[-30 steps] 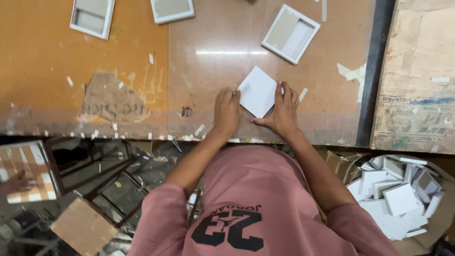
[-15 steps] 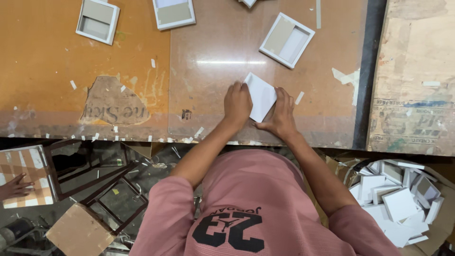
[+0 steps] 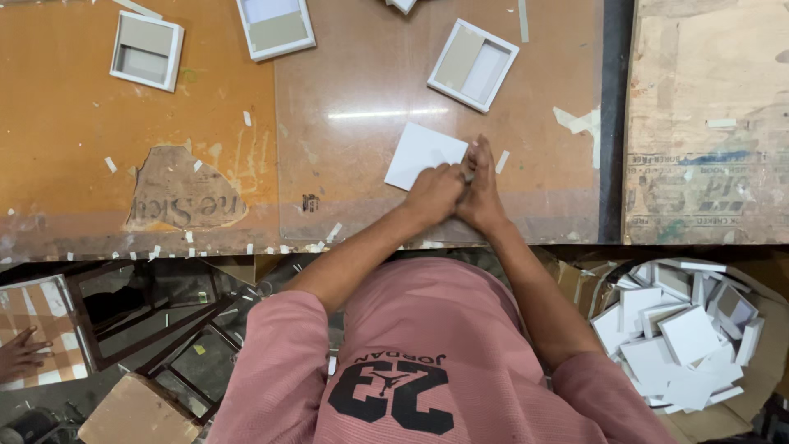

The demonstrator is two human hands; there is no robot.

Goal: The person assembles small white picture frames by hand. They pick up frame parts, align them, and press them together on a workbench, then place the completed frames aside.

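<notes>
A white square card (image 3: 417, 152) lies flat on the brown worktable (image 3: 345, 197), near its front edge. My left hand (image 3: 434, 194) rests on the card's lower right part with the fingers curled over it. My right hand (image 3: 482, 191) is pressed against the left one at the card's right corner, fingers pinching the edge there. Both hands touch each other and hide that corner of the card.
Three shallow white square box trays (image 3: 473, 64) (image 3: 274, 25) (image 3: 146, 50) lie farther back. A round bin of white cards (image 3: 684, 339) stands at the lower right. Dark frames (image 3: 156, 316) are stacked below the table, and another person's hand (image 3: 20, 355) shows at the lower left. Paper scraps litter the tabletop.
My hands, which held the card on opposite sides, have come together at its right corner. The card now lies flatter and more to the left of them.
</notes>
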